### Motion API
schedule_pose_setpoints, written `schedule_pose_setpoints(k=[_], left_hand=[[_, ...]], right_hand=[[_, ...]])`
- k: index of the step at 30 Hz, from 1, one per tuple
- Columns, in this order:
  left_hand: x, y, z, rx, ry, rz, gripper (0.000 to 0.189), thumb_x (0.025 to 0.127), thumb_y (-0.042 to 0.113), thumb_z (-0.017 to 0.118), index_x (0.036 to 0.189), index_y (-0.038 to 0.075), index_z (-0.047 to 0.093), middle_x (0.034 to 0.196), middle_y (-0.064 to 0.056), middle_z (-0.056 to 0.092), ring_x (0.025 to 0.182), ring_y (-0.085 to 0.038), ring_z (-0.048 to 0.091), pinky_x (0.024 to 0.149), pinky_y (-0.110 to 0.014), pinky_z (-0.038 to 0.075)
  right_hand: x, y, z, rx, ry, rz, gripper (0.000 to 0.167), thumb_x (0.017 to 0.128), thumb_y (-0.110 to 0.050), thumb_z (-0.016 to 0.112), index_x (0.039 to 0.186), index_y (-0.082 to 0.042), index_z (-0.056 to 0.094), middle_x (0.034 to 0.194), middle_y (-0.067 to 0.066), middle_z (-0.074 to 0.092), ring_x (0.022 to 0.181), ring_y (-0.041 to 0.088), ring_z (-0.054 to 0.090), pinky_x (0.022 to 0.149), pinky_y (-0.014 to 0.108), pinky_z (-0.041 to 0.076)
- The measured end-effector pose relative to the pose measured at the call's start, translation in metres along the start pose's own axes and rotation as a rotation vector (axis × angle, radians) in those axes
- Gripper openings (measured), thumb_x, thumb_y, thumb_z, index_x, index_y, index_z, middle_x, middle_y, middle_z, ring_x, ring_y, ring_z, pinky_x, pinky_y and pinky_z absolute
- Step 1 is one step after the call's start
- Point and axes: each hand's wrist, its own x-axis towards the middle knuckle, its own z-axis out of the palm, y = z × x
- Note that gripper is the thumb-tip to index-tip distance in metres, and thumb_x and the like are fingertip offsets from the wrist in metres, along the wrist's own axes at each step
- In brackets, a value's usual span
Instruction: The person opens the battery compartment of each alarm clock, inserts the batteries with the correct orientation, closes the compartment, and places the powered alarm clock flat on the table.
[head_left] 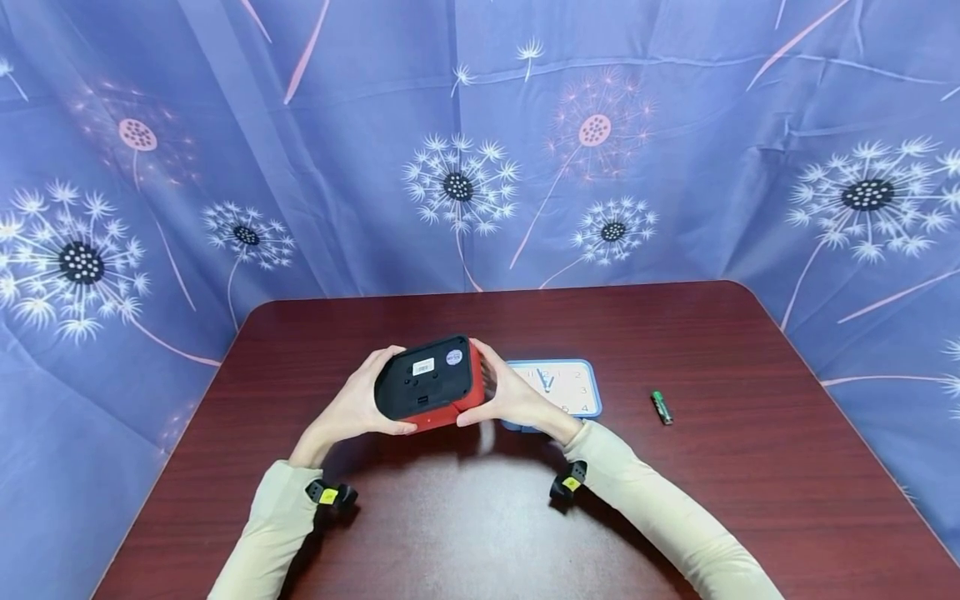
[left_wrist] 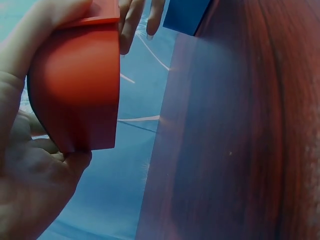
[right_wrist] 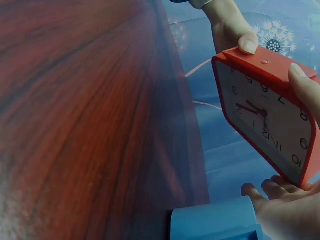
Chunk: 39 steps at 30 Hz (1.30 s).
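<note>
One red clock (head_left: 431, 385), between both hands (head_left: 357, 404) (head_left: 513, 395)

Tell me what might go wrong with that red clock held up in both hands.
The red clock might slip and drop, since the left hand and right hand hold it by its ends, clear of the table. Lowering it could also knock the blue clock, which sits close to the right hand. And the loose green battery would probably roll if the right sleeve brushed it.
</note>
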Motion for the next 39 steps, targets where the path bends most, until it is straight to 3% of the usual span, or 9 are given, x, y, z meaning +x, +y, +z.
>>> schedule_pose_setpoints(k=[7, 18, 27, 31, 37, 39], left_hand=[[0.0, -0.003, 0.002, -0.032, -0.022, -0.01, 0.105, 0.057, 0.032, 0.093, 0.144, 0.017, 0.037, 0.137, -0.006, 0.044, 0.119, -0.021, 0.046, 0.097, -0.05, 0.046], [0.004, 0.0, 0.009, -0.097, -0.05, -0.014, 0.103, 0.062, 0.027, 0.091, 0.147, 0.019, 0.033, 0.14, -0.005, 0.041, 0.124, -0.022, 0.041, 0.1, -0.052, 0.043], [0.004, 0.004, 0.01, -0.08, -0.102, -0.034, 0.11, 0.065, 0.028, 0.09, 0.152, 0.019, 0.024, 0.145, -0.009, 0.036, 0.127, -0.026, 0.04, 0.102, -0.053, 0.042], [0.004, 0.01, 0.009, -0.04, -0.142, -0.021, 0.115, 0.066, 0.031, 0.089, 0.155, 0.017, 0.018, 0.147, -0.013, 0.033, 0.13, -0.03, 0.036, 0.101, -0.055, 0.042], [0.009, 0.019, 0.008, 0.055, -0.154, 0.009, 0.12, 0.063, 0.033, 0.089, 0.155, 0.011, 0.015, 0.15, -0.016, 0.032, 0.138, -0.035, 0.027, 0.115, -0.063, 0.016], [0.01, 0.022, 0.009, 0.063, -0.154, 0.016, 0.12, 0.063, 0.033, 0.089, 0.154, 0.01, 0.016, 0.15, -0.015, 0.033, 0.137, -0.035, 0.029, 0.114, -0.061, 0.02]], right_hand=[[0.001, -0.001, 0.0, 0.005, 0.036, -0.015, 0.111, 0.068, -0.002, 0.085, 0.154, -0.012, 0.015, 0.155, 0.011, 0.034, 0.143, 0.026, 0.033, 0.113, 0.046, 0.034], [0.002, -0.005, 0.002, 0.142, 0.095, -0.162, 0.101, 0.064, -0.005, 0.089, 0.146, -0.013, 0.032, 0.141, 0.011, 0.049, 0.121, 0.009, 0.053, 0.094, 0.027, 0.051], [0.0, -0.008, 0.003, 0.145, 0.121, -0.17, 0.101, 0.062, -0.017, 0.092, 0.145, -0.015, 0.035, 0.137, 0.01, 0.052, 0.115, 0.011, 0.058, 0.092, 0.031, 0.053], [-0.001, -0.01, 0.003, 0.103, 0.124, -0.171, 0.098, 0.063, -0.013, 0.09, 0.144, -0.016, 0.035, 0.137, 0.011, 0.052, 0.115, 0.012, 0.059, 0.093, 0.034, 0.053], [-0.002, -0.013, 0.006, 0.054, 0.118, -0.169, 0.095, 0.065, 0.005, 0.084, 0.144, -0.017, 0.035, 0.138, 0.013, 0.051, 0.116, 0.016, 0.059, 0.092, 0.034, 0.053], [-0.003, -0.013, 0.007, 0.061, 0.109, -0.177, 0.096, 0.065, 0.007, 0.083, 0.145, -0.015, 0.034, 0.139, 0.014, 0.051, 0.115, 0.015, 0.059, 0.091, 0.033, 0.054]])
